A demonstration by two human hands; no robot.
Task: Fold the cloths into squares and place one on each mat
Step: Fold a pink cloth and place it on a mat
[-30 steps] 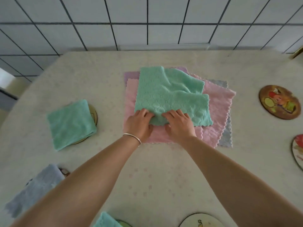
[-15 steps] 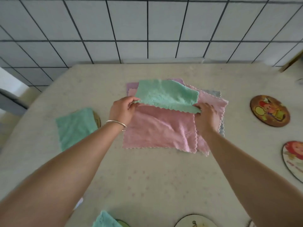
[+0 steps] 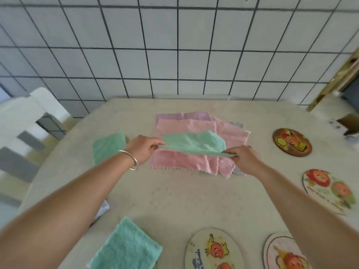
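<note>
Nearest us, a folded green cloth [image 3: 126,247] lies at the table's [image 3: 174,200] near edge, left of two bare mats [image 3: 213,249]. Our forearms stretch forward over the table. Our left hand [image 3: 144,150] and right hand [image 3: 243,159] each pinch an end of the green cloth [image 3: 194,143], holding it above the pink cloth stack [image 3: 186,158]

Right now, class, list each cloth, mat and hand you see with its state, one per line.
left hand: pinching green cloth
right hand: pinching green cloth
green cloth: lifted, half folded
pink cloths: flat, stacked
folded green cloths: already folded
four picture mats: bare
</note>
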